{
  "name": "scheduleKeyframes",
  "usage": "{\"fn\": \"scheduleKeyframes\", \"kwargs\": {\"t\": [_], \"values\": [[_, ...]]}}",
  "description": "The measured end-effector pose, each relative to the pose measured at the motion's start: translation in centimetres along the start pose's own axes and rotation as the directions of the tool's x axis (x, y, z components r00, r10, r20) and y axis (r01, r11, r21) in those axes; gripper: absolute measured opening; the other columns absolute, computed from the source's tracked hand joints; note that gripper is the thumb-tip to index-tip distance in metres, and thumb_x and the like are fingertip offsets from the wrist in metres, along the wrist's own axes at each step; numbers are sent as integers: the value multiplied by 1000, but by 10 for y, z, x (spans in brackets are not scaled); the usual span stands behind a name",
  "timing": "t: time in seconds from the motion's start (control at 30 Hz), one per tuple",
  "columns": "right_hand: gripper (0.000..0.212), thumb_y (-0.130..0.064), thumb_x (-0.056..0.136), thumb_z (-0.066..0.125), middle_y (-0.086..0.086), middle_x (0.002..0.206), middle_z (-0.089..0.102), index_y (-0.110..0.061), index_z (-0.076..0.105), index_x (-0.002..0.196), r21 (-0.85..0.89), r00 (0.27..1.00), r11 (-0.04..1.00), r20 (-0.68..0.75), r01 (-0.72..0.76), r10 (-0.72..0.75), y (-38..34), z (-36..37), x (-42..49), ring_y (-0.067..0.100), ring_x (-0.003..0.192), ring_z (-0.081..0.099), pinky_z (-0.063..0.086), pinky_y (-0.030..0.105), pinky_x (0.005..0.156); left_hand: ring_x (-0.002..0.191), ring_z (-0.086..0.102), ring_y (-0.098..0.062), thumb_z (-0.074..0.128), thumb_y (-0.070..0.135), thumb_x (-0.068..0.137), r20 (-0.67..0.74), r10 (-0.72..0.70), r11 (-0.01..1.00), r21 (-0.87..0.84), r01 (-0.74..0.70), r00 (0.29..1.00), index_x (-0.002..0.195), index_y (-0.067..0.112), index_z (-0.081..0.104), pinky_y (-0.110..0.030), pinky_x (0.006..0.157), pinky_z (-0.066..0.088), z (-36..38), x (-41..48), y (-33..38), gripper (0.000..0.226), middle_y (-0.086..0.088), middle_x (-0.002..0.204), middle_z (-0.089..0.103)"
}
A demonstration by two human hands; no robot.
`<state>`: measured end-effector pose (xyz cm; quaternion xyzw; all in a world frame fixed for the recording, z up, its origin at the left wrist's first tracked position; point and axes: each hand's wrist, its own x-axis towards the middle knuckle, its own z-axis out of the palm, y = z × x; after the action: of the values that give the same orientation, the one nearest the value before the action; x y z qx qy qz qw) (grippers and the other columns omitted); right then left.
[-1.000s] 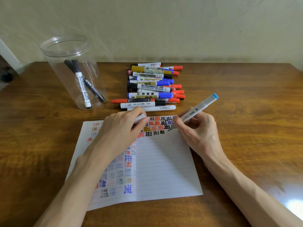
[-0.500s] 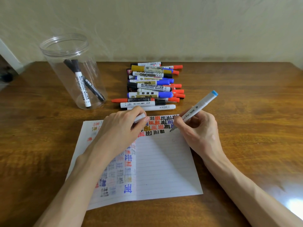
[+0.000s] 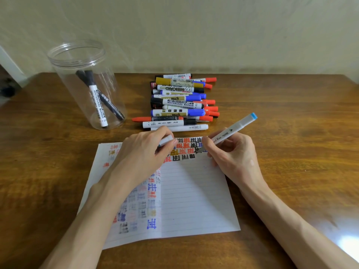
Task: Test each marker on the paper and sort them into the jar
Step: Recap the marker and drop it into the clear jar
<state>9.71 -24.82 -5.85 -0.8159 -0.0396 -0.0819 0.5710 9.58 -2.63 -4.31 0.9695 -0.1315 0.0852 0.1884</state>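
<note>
marker (image 3: 229,133) with a light blue end sits pinched like a pen in the right hand (image 3: 233,154), its tip down at the paper (image 3: 194,200) beside rows of coloured test marks. the left hand (image 3: 143,152) rests on the sheet and grips a white cap (image 3: 166,140). testing seems the step now; next needs recapping, then a drop into the jar (image 3: 85,55). counted: one jar holding two markers (image 3: 99,105), one sheet, and a pile (image 3: 180,101) on the desk (image 3: 291,113), perhaps fifteen, too overlapped for certainty.
</note>
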Motion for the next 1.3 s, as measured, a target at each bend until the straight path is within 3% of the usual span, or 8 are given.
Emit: {"fn": "scheduleKeyframes", "kwargs": {"t": [0.23, 0.37, 0.57, 1.1, 1.3], "values": [[17, -20, 91, 79, -11, 72, 77, -25, 73, 76, -33, 1000, 999, 10, 2, -2, 2, 0, 1, 1, 59, 70, 50, 14, 54, 64, 58, 3, 33, 60, 96, -5, 2, 1000, -1, -2, 1000, 103, 39, 50, -12, 54, 31, 2, 0, -2, 28, 22, 76, 59], [13, -19, 92, 78, -13, 67, 73, -18, 75, 80, 5, 1000, 1000, -16, -8, 8, 1, -1, 1, 0, 58, 67, 50, 13, 56, 63, 58, 4, 39, 56, 99, -8, 2, 1000, 13, -2, 1000, 103, 39, 50, -12, 54, 30, 2, 1, -3, 21, 22, 75, 58], [12, -22, 92, 78, -8, 79, 77, -17, 74, 81, -57, 1000, 998, -16, 12, -12, 0, 1, 0, 3, 68, 73, 53, 14, 58, 65, 59, 2, 41, 56, 101, -5, -6, 1000, 13, 6, 1000, 103, 37, 52, -15, 54, 32, 3, 0, -4, 22, 20, 77, 61], [14, -21, 90, 76, -4, 79, 77, -17, 70, 78, -74, 999, 997, -30, -32, 30, 1, 0, 1, 10, 75, 76, 61, 24, 62, 74, 62, 3, 34, 60, 97, -43, 5, 999, -34, -6, 999, 107, 37, 54, -12, 57, 39, 4, 0, -5, 32, 21, 90, 65], [10, -15, 94, 74, -1, 74, 76, -8, 73, 88, 124, 992, 986, -52, -107, 115, -4, -2, 2, 3, 64, 70, 51, 15, 56, 78, 59, 9, 44, 55, 100, -93, 52, 991, -118, -63, 994, 114, 35, 62, -7, 60, 38, 5, -2, -3, 30, 23, 103, 62]]}}
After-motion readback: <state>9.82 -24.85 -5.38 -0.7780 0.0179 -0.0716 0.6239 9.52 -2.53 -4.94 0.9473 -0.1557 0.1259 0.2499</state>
